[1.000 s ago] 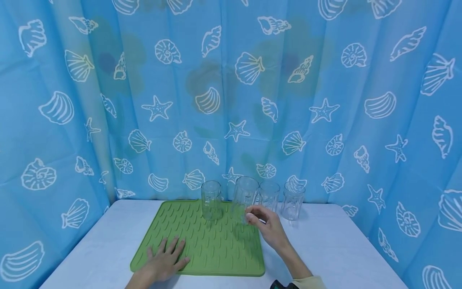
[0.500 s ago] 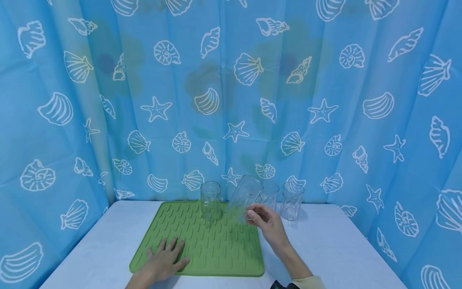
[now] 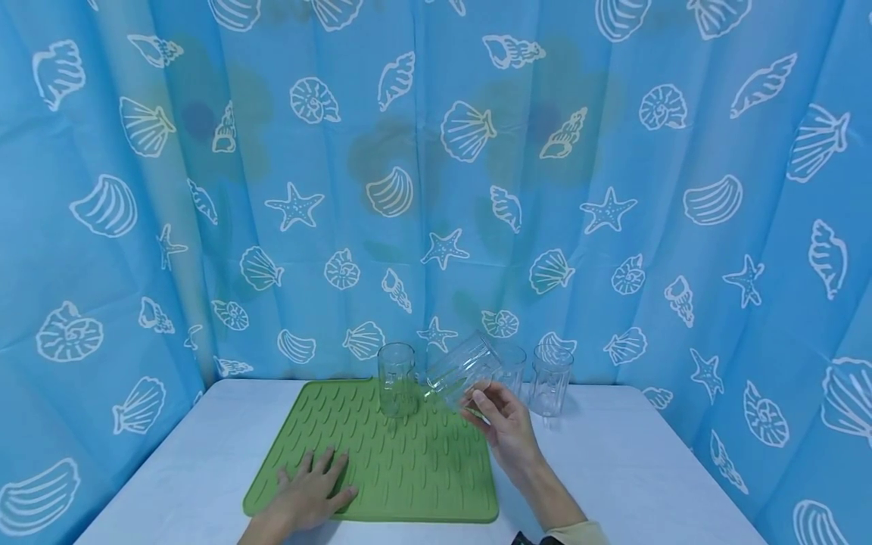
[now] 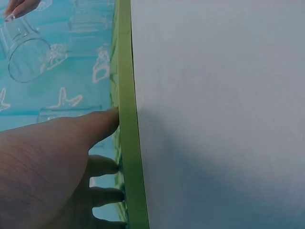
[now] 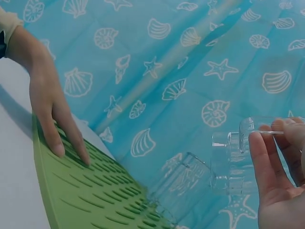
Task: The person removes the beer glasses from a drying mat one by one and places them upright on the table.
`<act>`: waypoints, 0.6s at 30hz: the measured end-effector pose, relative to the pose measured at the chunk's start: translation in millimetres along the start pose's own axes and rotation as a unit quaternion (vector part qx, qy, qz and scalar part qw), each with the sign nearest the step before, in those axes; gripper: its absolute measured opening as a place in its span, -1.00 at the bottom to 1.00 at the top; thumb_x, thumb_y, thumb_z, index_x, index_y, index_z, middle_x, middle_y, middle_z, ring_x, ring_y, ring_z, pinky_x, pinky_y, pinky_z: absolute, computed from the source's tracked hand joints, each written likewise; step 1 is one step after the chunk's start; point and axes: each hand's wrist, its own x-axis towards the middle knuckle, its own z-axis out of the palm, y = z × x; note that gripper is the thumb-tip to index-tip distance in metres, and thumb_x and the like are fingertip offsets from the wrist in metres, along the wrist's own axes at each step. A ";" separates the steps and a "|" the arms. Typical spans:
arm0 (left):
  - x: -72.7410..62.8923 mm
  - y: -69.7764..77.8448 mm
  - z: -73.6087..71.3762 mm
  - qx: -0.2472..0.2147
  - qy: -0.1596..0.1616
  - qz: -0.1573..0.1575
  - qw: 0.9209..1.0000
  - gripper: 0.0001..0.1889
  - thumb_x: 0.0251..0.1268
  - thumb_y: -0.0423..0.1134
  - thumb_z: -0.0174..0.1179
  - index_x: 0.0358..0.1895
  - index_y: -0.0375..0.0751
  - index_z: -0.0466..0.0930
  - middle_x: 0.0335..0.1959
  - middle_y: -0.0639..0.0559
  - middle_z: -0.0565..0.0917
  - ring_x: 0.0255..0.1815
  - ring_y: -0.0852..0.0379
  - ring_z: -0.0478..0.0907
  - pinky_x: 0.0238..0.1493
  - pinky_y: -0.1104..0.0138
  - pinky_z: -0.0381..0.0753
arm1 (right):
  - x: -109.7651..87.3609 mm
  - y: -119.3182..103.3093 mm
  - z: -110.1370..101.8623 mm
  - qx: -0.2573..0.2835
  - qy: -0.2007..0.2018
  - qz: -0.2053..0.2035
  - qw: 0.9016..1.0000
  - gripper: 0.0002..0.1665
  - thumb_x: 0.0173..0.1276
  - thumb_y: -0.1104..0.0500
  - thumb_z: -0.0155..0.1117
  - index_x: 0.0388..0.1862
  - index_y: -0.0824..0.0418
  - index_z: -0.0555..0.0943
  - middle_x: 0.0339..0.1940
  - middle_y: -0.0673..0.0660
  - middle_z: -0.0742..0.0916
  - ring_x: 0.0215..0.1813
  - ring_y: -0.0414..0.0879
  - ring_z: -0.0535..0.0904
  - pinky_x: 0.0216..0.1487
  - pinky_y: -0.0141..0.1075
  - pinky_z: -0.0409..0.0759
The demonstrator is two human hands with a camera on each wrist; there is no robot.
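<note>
A clear glass mug [image 3: 455, 372] is held tilted over the back right of the green ridged mat [image 3: 381, 477]. My right hand [image 3: 502, 428] pinches its handle between thumb and fingers; in the right wrist view the handle [image 5: 252, 125] shows between the fingertips. The round end of this mug [image 4: 28, 59] is visible in the left wrist view. Flat on the mat's front left part lies my left hand [image 3: 305, 492], fingers spread, thumb near the front edge. Another glass mug [image 3: 397, 378] stands upright at the back of the mat, left of the held one.
Two more glass mugs stand on the white table beyond the mat's right side, one partly behind the held mug [image 3: 511, 367] and one farther right [image 3: 552, 382]. A blue curtain [image 3: 327, 151] with white shell prints hangs behind the table [image 3: 613, 469].
The mug in my right hand has gone from nearly upright to strongly tilted, its upper end tipping right, as the hand turned. The left hand has stayed in place.
</note>
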 end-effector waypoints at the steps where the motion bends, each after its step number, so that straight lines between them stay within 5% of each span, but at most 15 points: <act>1: 0.2 0.2 0.5 -0.001 0.001 0.002 1.000 -0.22 0.37 0.32 -0.01 0.49 -0.11 0.25 0.53 -0.26 0.19 0.51 -0.54 -0.03 0.21 -0.60 -0.13 | -0.3 0.3 -0.1 0.007 -0.002 0.001 1.000 -0.83 0.49 0.20 0.14 0.02 0.16 0.49 -0.13 -0.02 0.70 -0.05 -0.20 0.67 0.16 -0.26 0.64; 10: 3.6 7.9 3.8 -0.037 0.010 0.032 0.999 -0.20 0.34 0.31 0.06 0.47 -0.15 0.27 0.51 -0.33 0.20 0.49 -0.54 0.03 0.25 -0.54 -0.04 | -2.8 1.7 -1.1 0.056 -0.016 0.002 0.998 -0.86 0.51 0.24 0.10 0.00 0.14 0.49 -0.11 0.01 0.71 0.01 -0.17 0.68 0.19 -0.30 0.61; 14: 3.2 18.1 1.1 -0.074 0.044 0.092 0.992 -0.26 0.37 0.26 0.07 0.44 -0.16 0.31 0.45 -0.31 0.31 0.45 -0.47 0.18 0.25 -0.48 0.14 | -3.0 0.3 -0.6 0.059 -0.014 0.001 0.998 -0.85 0.52 0.23 0.08 0.02 0.15 0.47 -0.08 0.00 0.70 0.03 -0.17 0.68 0.20 -0.30 0.60; 18: 2.0 29.7 0.4 -0.121 0.099 0.161 0.974 -0.30 0.42 0.26 0.01 0.43 -0.15 0.33 0.37 -0.23 0.43 0.38 -0.33 0.35 0.24 -0.33 0.35 | -2.1 -1.6 0.0 0.057 -0.013 0.010 0.998 -0.83 0.52 0.20 0.10 0.04 0.14 0.45 -0.06 -0.01 0.68 0.05 -0.18 0.67 0.23 -0.30 0.59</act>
